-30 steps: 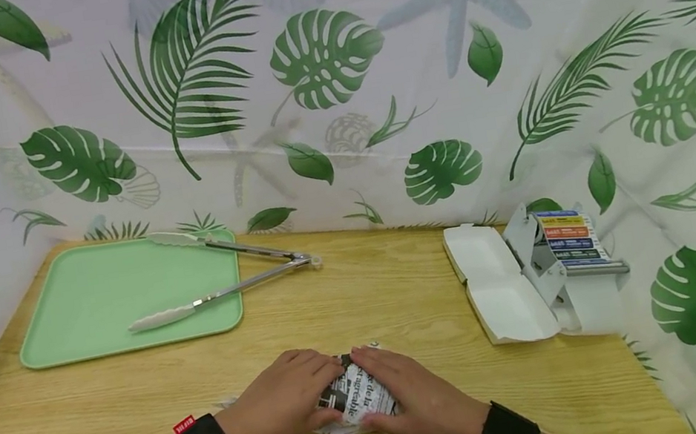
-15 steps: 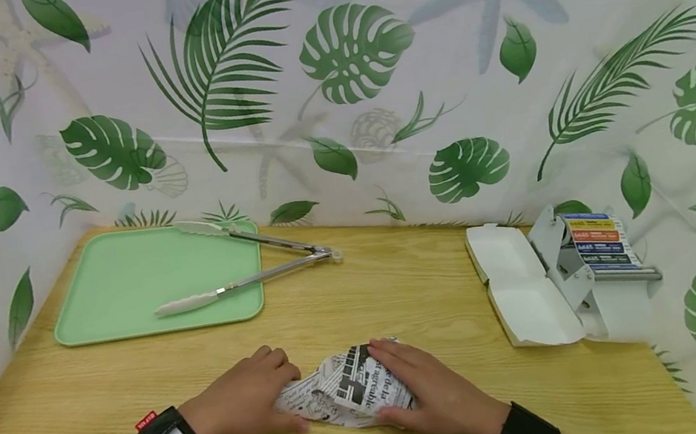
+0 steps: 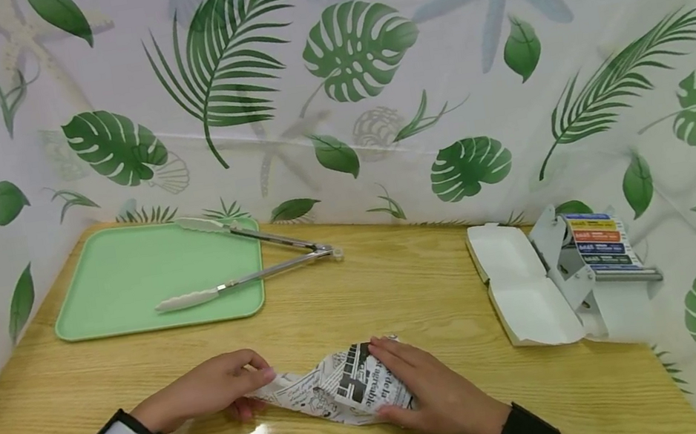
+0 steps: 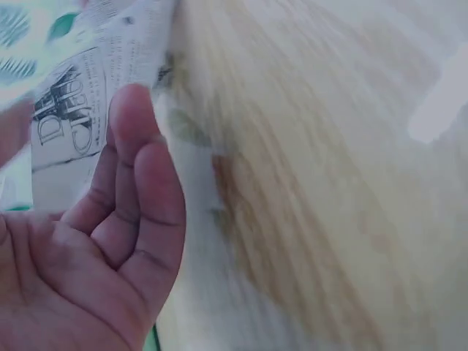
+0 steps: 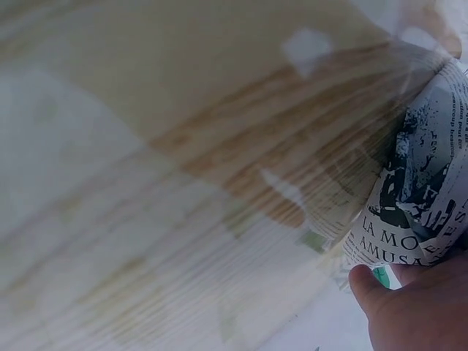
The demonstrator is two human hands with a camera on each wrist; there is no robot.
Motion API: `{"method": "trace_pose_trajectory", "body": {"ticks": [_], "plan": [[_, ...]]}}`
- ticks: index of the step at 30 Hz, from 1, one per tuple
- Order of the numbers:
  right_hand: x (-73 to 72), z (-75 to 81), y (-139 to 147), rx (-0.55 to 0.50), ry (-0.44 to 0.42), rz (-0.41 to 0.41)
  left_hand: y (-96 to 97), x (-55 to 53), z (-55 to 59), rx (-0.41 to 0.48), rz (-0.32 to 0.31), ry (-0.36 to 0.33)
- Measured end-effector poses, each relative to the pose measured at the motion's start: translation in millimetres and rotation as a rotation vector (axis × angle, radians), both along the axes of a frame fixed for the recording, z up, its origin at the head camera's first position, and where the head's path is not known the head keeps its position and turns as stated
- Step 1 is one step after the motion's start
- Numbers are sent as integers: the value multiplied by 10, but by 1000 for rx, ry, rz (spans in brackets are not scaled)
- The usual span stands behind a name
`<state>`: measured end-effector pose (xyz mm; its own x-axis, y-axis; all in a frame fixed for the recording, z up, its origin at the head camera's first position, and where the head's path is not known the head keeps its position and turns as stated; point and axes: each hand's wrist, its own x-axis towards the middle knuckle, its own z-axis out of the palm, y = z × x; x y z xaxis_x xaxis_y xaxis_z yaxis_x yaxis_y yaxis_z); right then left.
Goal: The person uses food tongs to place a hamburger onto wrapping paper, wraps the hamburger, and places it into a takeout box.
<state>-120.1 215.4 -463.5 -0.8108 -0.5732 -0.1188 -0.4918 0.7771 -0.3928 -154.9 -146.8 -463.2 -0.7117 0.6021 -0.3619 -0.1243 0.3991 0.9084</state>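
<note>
A bundle wrapped in newspaper-print paper lies on the wooden table near its front edge. My right hand grips the bundle's right end, thumb in front and fingers over the far side. To the left, the paper narrows into a twisted loose tail. My left hand pinches the tip of that tail between thumb and fingers. In the left wrist view, the printed paper passes behind the raised fingers. In the right wrist view, the bundle sits above my right thumb. Whatever is inside the wrap is hidden.
At the back left lies a green tray, with spread tongs resting partly on it. An opened white clamshell box stands at the right, beside a metal holder with coloured strips. A leaf-print curtain hangs behind the table.
My left hand has moved off the bundle to the left and now pinches the paper's tail, which came into sight. My right hand has stayed on the bundle. The head view shifted slightly.
</note>
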Motion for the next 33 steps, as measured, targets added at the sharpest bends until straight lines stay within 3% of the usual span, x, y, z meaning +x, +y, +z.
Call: {"method": "trace_pose_trajectory", "body": {"ticks": [4,8,12,18,25,29,33], "plan": [[2,2,31,-11,25,4,-73,6,-29,111,37,-88],[-5,14,46,-7,33,-2,-34,-5,-14,131,69,-67],[0,6,50,-6,31,-1,99,-45,117,116,79,-24],[14,-12,56,-1,41,5,514,-73,424,161,116,-23],[3,-32,30,-22,30,40,1175,-45,684,73,145,109],[5,-43,19,-44,45,63,1416,-35,653,12,136,172],[-1,-57,-10,-76,62,88,1431,-28,470,56,91,177]]}}
